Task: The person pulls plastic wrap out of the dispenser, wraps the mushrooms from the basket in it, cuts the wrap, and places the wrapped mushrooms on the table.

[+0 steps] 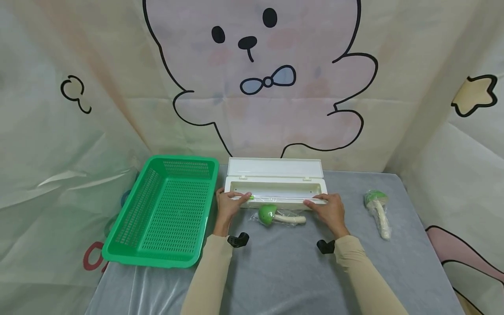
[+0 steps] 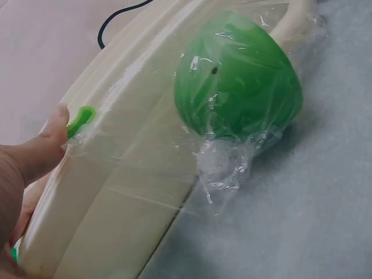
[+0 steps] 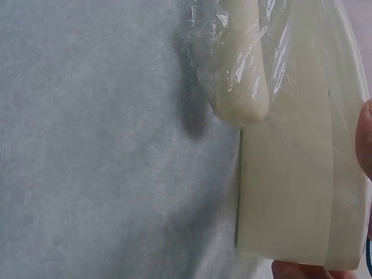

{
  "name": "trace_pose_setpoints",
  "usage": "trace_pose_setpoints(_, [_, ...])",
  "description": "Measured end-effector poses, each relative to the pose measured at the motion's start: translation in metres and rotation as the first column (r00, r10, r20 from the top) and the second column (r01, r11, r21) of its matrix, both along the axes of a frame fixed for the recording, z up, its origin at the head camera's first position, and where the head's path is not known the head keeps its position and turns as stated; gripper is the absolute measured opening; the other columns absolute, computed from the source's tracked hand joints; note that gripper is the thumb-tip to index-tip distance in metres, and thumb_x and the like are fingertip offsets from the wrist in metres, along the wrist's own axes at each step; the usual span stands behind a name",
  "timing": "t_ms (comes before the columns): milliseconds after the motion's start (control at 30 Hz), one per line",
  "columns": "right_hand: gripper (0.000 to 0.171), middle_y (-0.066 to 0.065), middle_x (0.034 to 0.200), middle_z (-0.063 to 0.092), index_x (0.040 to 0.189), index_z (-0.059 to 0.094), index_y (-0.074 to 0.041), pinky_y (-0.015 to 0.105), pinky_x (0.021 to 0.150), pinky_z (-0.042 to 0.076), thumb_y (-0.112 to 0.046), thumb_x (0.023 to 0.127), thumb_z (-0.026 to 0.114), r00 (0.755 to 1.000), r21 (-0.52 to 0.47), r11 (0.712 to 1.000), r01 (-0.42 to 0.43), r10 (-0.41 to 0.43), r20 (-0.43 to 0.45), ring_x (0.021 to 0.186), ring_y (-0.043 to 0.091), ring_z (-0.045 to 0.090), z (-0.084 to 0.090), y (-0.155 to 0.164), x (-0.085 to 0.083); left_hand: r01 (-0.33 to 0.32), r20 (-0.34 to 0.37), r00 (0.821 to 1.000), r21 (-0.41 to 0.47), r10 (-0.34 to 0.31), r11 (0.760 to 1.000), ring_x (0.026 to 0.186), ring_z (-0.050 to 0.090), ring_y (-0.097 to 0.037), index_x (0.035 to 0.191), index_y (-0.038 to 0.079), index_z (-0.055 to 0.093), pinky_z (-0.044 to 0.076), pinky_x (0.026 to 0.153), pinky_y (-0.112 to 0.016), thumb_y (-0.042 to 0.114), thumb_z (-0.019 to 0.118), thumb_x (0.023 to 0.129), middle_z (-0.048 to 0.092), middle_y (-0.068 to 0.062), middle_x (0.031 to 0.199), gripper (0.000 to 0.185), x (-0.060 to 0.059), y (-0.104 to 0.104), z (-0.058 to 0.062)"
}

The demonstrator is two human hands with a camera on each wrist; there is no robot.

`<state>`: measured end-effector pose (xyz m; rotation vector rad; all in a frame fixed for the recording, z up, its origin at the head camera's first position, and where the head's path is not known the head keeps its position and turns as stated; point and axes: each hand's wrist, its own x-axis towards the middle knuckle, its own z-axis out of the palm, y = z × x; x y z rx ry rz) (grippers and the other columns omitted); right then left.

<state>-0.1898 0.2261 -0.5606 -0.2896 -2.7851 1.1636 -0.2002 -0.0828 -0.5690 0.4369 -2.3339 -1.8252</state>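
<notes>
A white cling-film dispenser box (image 1: pixel 275 187) lies open on the grey table, lid tipped back. My left hand (image 1: pixel 232 199) grips the left end of its front rim, thumb (image 2: pixel 35 157) beside the green cutter tab (image 2: pixel 80 119). At the right end of the same rim my right hand (image 1: pixel 320 204) holds on, a fingertip (image 3: pixel 365 139) showing at the box's edge (image 3: pixel 290 192). Just in front of the box lies a toy vegetable (image 1: pixel 275 215) with a green head (image 2: pixel 238 78) and pale stem (image 3: pixel 241 75), wrapped in clear film that still runs to the box.
A green slotted basket (image 1: pixel 165 210) stands at the left, close to my left hand. A second film-wrapped green-and-white vegetable (image 1: pixel 378 212) lies at the right. Grey cloth (image 1: pixel 275 271) covers the table; a cartoon backdrop hangs behind and to the sides.
</notes>
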Motion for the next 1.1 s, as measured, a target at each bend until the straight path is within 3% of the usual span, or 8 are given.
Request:
trace_pose_setpoints(233, [0.048, 0.027, 0.113, 0.055, 0.103, 0.077, 0.002, 0.055, 0.089, 0.041, -0.038, 0.079, 0.089, 1.000, 0.000, 1.000, 0.000, 0.000, 0.013, 0.106, 0.042, 0.052, 0.000, 0.002, 0.002, -0.020, -0.011, 1.000, -0.038, 0.019, 0.999, 0.144, 0.022, -0.036, 0.075, -0.001, 0.075, 0.024, 0.114, -0.058, 0.029, 0.096, 0.070, 0.036, -0.028, 0.148, 0.037, 0.003, 0.006, 0.001])
trace_pose_setpoints(467, [0.047, 0.027, 0.111, 0.056, 0.102, 0.078, 0.001, 0.055, 0.088, 0.041, -0.038, 0.079, 0.089, 1.000, 0.000, 1.000, -0.002, 0.002, -0.005, 0.104, 0.042, 0.053, 0.001, 0.002, 0.001, 0.062, 0.002, 0.998, -0.037, -0.062, 0.997, 0.142, 0.023, -0.043, 0.087, -0.001, 0.072, 0.035, 0.107, -0.060, 0.022, 0.097, 0.067, 0.024, -0.027, 0.152, 0.040, 0.007, 0.001, -0.006])
trace_pose_setpoints(733, [0.047, 0.027, 0.111, 0.056, 0.103, 0.078, 0.001, 0.054, 0.086, 0.041, -0.037, 0.079, 0.089, 1.000, 0.000, 1.000, -0.013, 0.013, -0.001, 0.103, 0.041, 0.052, 0.000, 0.002, 0.001, 0.160, -0.053, 0.986, -0.027, -0.161, 0.987, 0.140, 0.023, -0.050, 0.097, -0.004, 0.072, 0.024, 0.111, -0.067, 0.009, 0.087, 0.080, 0.021, -0.032, 0.150, 0.026, 0.008, -0.011, -0.014])
trace_pose_setpoints(867, [0.045, 0.029, 0.116, 0.055, 0.104, 0.077, 0.002, 0.056, 0.093, 0.040, -0.035, 0.081, 0.088, 0.999, -0.013, 0.999, -0.031, 0.032, 0.013, 0.110, 0.043, 0.051, 0.002, 0.002, 0.000, 0.187, -0.059, 0.981, -0.005, -0.187, 0.982, 0.142, 0.019, -0.050, 0.100, -0.003, 0.072, 0.020, 0.112, -0.068, 0.009, 0.083, 0.085, 0.018, -0.032, 0.151, 0.021, 0.008, -0.013, -0.015])
trace_pose_setpoints(1000, [0.051, 0.035, 0.128, 0.048, 0.116, 0.072, 0.005, 0.060, 0.100, 0.038, -0.033, 0.084, 0.085, 0.998, -0.007, 0.999, -0.054, 0.054, 0.037, 0.121, 0.049, 0.045, 0.007, 0.000, 0.001, 0.208, -0.055, 0.977, 0.012, -0.207, 0.978, 0.145, 0.014, -0.050, 0.104, 0.000, 0.073, 0.020, 0.111, -0.070, 0.011, 0.079, 0.090, 0.015, -0.030, 0.154, 0.019, 0.009, -0.014, -0.015])
trace_pose_setpoints(1100, [0.056, 0.036, 0.134, 0.042, 0.124, 0.068, 0.004, 0.063, 0.102, 0.034, -0.030, 0.084, 0.086, 0.999, 0.037, 0.998, -0.050, 0.050, -0.012, 0.125, 0.051, 0.039, 0.012, -0.007, 0.003, 0.216, -0.052, 0.976, 0.049, -0.213, 0.975, 0.147, 0.009, -0.049, 0.106, 0.001, 0.073, 0.023, 0.111, -0.069, 0.012, 0.077, 0.092, 0.011, -0.029, 0.157, 0.018, 0.011, -0.015, -0.016])
